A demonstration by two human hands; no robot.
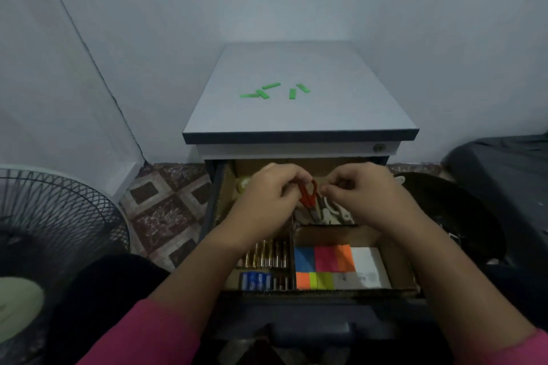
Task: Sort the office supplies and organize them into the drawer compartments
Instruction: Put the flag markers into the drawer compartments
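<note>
Together, both hands (274, 187) (353, 187) pinch glossy red-looped scissors (308, 194) over the cardboard-lined drawer (400, 264).

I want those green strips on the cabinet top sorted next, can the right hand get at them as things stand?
Probably yes. The green strips lie uncovered on the cabinet top with nothing around them, but the right hand is down in the drawer, so it must lift out first.

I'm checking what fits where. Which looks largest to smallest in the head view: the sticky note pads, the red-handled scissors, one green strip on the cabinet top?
1. Sticky note pads
2. Red-handled scissors, partly hidden by hands
3. Green strip, farther away, so unsure
</note>
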